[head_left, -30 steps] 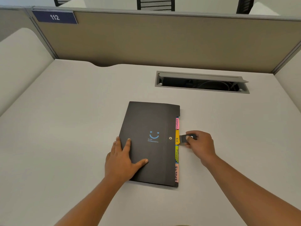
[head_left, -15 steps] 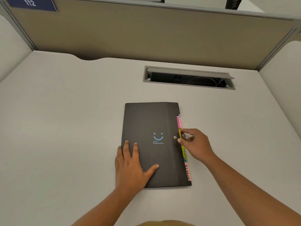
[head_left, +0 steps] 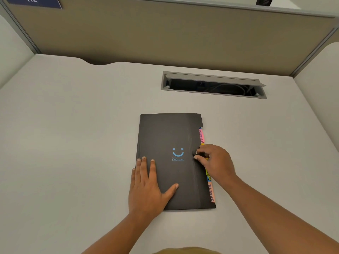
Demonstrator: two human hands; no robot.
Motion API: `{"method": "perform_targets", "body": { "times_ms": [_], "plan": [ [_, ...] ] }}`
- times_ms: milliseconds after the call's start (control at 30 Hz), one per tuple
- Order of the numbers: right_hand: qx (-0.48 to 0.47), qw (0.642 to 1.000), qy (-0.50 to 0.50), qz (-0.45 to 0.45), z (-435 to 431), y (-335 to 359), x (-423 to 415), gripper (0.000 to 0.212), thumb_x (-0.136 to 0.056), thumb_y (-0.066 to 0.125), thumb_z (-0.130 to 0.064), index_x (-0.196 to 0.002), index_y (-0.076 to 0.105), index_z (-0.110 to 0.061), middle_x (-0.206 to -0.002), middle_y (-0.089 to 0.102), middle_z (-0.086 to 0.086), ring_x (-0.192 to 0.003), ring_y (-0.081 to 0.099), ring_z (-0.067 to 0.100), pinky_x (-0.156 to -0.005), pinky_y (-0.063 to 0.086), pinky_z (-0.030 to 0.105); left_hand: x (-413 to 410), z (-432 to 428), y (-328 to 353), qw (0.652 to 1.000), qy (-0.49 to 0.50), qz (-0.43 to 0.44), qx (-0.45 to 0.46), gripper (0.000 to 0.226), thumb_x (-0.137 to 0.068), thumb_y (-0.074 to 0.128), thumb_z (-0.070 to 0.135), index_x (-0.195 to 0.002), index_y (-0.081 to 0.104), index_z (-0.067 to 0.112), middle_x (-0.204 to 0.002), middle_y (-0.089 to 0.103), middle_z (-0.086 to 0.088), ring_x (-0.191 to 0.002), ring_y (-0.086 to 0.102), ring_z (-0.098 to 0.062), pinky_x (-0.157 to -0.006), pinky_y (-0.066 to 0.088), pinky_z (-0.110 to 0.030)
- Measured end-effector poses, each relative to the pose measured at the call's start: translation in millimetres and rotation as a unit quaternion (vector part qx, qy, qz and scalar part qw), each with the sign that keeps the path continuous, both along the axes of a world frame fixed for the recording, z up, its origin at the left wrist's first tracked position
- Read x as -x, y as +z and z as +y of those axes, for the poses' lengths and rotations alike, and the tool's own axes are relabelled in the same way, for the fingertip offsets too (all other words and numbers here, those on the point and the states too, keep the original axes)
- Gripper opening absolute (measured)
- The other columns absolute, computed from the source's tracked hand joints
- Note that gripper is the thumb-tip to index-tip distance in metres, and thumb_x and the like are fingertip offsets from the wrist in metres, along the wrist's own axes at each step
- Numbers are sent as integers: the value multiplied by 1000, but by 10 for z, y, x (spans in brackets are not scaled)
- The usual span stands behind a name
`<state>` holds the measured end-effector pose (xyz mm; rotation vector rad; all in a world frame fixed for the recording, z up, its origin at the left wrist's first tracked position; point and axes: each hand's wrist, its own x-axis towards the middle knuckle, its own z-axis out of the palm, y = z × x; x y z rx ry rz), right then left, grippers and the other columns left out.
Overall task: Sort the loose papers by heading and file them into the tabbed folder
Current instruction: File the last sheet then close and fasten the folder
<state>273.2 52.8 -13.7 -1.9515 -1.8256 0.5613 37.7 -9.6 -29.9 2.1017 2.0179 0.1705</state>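
Two hands on the black tabbed folder (head_left: pixel 165 136), flat on the worktop (head_left: pixel 73 143). Left hand (head_left: pixel 148 186): fingers straight, pressing the cover. Right hand (head_left: pixel 214 162): fingers pinching the closure strap (head_left: pixel 199 154), now folded from beyond the tabs (head_left: pixel 201 135) onto the cover. No loose papers visible; filing judged finished.

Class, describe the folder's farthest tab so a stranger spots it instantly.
On the white desk lies a black folder with a blue smiley. Coloured tabs line its right edge; the farthest one is the bright pink tab lettered FINANCE, unlike the paler salmon SPORTS tab nearest the person.
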Motion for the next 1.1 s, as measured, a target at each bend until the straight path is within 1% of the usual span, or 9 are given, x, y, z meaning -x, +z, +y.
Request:
{"method": "perform_targets", "body": {
  "times_ms": [100, 367, 600, 733, 800, 867, 967, 1033, 1100],
  "plan": [
    [-16, 999, 21, -41, -7, -49, 0, 22, -91, 67, -28, -110, 76, -20, -121, 69, -2, -114, 59, 18, -93, 41, 25, -4, 8, -2, 1000, 4, -2, -2, 106, -76, 21, 89, -152, 26, 16, -160, 15, -13, -150, 7, -27, -120, 12, -41],
    [-33, 987, 52, -146, 48, -49, 61, 18, -93, 64, -22, -104, 76, -14, -111, 68, 0, -99, 59, 23, -77, 53, 35, -12, 4, -15, 1000, 4, 4, -4, 105, -76, 22, 88, -152, 28, 15, -160, 17, -14, -149, 9, -27, -119, 11, -40],
    [-16, 990, 47, -133, 41, -6, 72, 23, -95, 61, -28, -111, 74, -16, -115, 66, -2, -103, 56, 19, -84, 52, 32, -9, 13, -40, 1000, 6, 5, -5, 107, -76, 21, 89, -154, 21, 16, -162, 10, -12, -150, 1, -26, -119, 5, -39],
    [-5, 999, -17, -42, -42, 58, 61, 25, -91, 66, -25, -115, 71, -19, -122, 63, -3, -111, 56, 17, -89, 46, 26, 4, 25, 38, 998, 15, -55, 7, 100, -77, 36, 84, -152, 25, 17, -161, 13, -9, -150, 5, -24, -119, 9, -36],
    [-16, 992, -120, 39, -137, 103, 33, 30, -89, 68, -21, -118, 67, -15, -116, 65, 0, -105, 61, 19, -85, 44, 24, 57, 84, 98, 984, 60, -166, 26, 91, -78, 60, 67, -149, 30, 18, -159, 20, -2, -148, 15, -19, -117, 17, -31],
    [40, 973, -209, 85, -205, 127, -9, 34, -89, 68, -22, -120, 64, -11, -110, 67, 3, -103, 63, 21, -85, 46, 27, 129, 165, 205, 951, 135, -276, 14, 78, -78, 74, 43, -144, 39, 17, -150, 36, 2, -139, 33, -17, -111, 30, -28],
    [123, 952, -250, 127, -217, 110, -29, 30, -90, 64, -24, -109, 68, 0, -103, 71, 12, -103, 65, 31, -88, 51, 38, 191, 334, 376, 895, 265, -357, 37, 65, -84, 73, 29, -140, 44, 14, -136, 52, 2, -123, 53, -22, -99, 44, -35],
    [123, 943, -259, 166, -197, 131, -3, 30, -90, 63, -22, -97, 68, 7, -100, 70, 23, -98, 63, 39, -86, 54, 45, 203, 467, 395, 867, 309, -382, 85, 62, -87, 70, 27, -141, 44, 11, -136, 56, -4, -120, 56, -25, -102, 45, -41],
    [121, 939, -263, 183, -176, 165, 21, 29, -89, 67, -25, -90, 70, 4, -94, 71, 22, -93, 65, 38, -85, 54, 48, 195, 577, 378, 849, 325, -400, 117, 52, -89, 68, 24, -136, 51, 9, -129, 61, -6, -117, 58, -27, -103, 46, -43]
  ]
}}
